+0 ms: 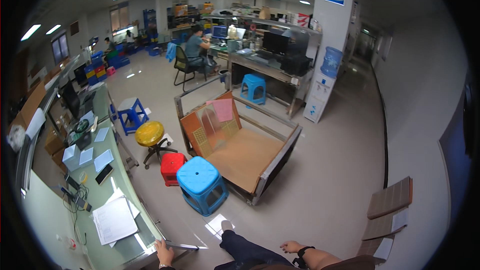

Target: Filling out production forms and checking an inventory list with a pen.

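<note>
My left hand point(164, 253) is at the near corner of the green-topped desk point(146, 224), its fingers curled over the edge. Beside it a thin metal strip point(186, 247) juts out to the right from the desk; I cannot tell whether it belongs to a drawer. A stack of white papers point(115, 221) lies on the desktop just beyond that hand. My right hand point(292, 247) hangs in the air beside my leg, a black band on its wrist, fingers loosely apart and holding nothing.
Ahead stand a blue stool point(198, 175), a red stool point(172, 162), a yellow round swivel stool point(150, 133) and a wheeled cart point(250, 157) carrying brown boards. Brown panels point(390, 199) lean at the right wall. A water dispenser point(318, 97) stands by the pillar; a person sits farther back.
</note>
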Demonstrator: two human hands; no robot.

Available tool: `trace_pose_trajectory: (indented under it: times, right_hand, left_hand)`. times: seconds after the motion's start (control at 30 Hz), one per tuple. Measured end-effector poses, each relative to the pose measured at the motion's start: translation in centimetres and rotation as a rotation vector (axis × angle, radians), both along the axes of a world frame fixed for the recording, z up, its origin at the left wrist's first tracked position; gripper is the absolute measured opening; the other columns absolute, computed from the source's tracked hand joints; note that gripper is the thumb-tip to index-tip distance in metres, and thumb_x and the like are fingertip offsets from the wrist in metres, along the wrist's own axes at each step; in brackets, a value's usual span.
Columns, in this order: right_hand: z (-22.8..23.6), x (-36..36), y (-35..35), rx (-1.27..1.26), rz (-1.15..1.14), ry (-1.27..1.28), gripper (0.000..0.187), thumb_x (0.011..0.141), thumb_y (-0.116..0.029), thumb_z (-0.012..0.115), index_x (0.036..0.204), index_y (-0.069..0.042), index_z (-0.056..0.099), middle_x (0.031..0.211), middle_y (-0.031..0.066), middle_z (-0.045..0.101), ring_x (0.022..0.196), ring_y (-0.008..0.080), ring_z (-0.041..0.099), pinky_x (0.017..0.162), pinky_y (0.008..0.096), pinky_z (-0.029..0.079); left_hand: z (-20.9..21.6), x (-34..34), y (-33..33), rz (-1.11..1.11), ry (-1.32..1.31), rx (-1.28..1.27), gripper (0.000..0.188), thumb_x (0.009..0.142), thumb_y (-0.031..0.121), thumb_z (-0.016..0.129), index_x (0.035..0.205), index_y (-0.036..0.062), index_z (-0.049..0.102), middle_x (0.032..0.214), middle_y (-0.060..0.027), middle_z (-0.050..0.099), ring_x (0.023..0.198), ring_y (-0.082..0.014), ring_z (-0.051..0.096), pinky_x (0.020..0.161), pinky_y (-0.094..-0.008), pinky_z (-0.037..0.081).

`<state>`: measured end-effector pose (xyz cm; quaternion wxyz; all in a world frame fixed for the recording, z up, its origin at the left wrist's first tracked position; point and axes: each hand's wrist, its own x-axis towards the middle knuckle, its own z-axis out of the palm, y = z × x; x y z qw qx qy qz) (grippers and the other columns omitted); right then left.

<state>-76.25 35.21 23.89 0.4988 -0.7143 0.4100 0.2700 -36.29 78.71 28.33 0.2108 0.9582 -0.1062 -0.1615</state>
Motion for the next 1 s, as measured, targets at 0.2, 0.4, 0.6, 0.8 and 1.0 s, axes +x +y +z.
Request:
trace_pose_trajectory:
  times: [0.2, 0.4, 0.6, 0.8, 1.0]
  right_hand:
    - [2.7, 0.9, -1.5, -0.146, -0.040, -0.199, 0.029, 0.085, -0.017, 0.051, 0.110, -0.009, 0.063, 0.092, 0.0107, 0.067, 0.080, 0.0191, 0.065, 0.077, 0.0313, 0.050]
    - [3.9, -5.2, -3.0, -0.255, -0.288, -0.279, 0.028, 0.085, -0.017, 0.052, 0.110, -0.009, 0.062, 0.098, 0.0123, 0.066, 0.088, 0.0240, 0.063, 0.081, 0.0342, 0.049]
    - [1.8, -21.8, -1.9, -0.290, -0.546, -0.153, 0.027, 0.082, -0.016, 0.052, 0.106, -0.007, 0.063, 0.098, 0.0128, 0.066, 0.087, 0.0253, 0.063, 0.079, 0.0349, 0.050]
    - [-0.5, -39.5, 2.0, -0.223, -0.836, 0.208, 0.028, 0.080, -0.012, 0.055, 0.105, -0.004, 0.063, 0.091, 0.0116, 0.066, 0.076, 0.0221, 0.066, 0.063, 0.0317, 0.053]
    - [1.7, -43.0, 1.6, -0.135, -1.833, -0.077, 0.029, 0.081, -0.006, 0.052, 0.109, -0.004, 0.062, 0.093, 0.0107, 0.066, 0.073, 0.0187, 0.066, 0.060, 0.0305, 0.053]
  left_hand:
    - [3.4, -0.2, -4.0, -0.083, -0.154, 0.179, 0.053, 0.090, 0.036, 0.051, 0.126, -0.0019, 0.047, 0.122, -0.0241, 0.053, 0.113, -0.0378, 0.049, 0.097, -0.0441, 0.038]
    - [1.0, -0.8, -4.0, 0.160, -0.022, -0.439, 0.037, 0.088, 0.015, 0.056, 0.117, -0.0080, 0.054, 0.116, -0.0237, 0.056, 0.105, -0.0306, 0.052, 0.096, -0.0356, 0.038]
    - [1.0, -3.0, -14.5, 0.167, -0.523, -0.275, 0.041, 0.078, 0.001, 0.047, 0.118, -0.0064, 0.053, 0.116, -0.0260, 0.056, 0.105, -0.0393, 0.054, 0.094, -0.0441, 0.042]
    - [2.3, -13.1, -42.1, -0.497, 0.277, -0.408, 0.036, 0.091, 0.013, 0.048, 0.124, 0.0007, 0.050, 0.122, -0.0153, 0.054, 0.111, -0.0280, 0.049, 0.099, -0.0346, 0.035]
    - [-2.8, -25.5, -60.6, -0.988, 0.746, -0.316, 0.030, 0.092, 0.015, 0.053, 0.120, 0.0053, 0.053, 0.103, -0.0039, 0.063, 0.094, -0.0126, 0.057, 0.080, -0.0271, 0.045]
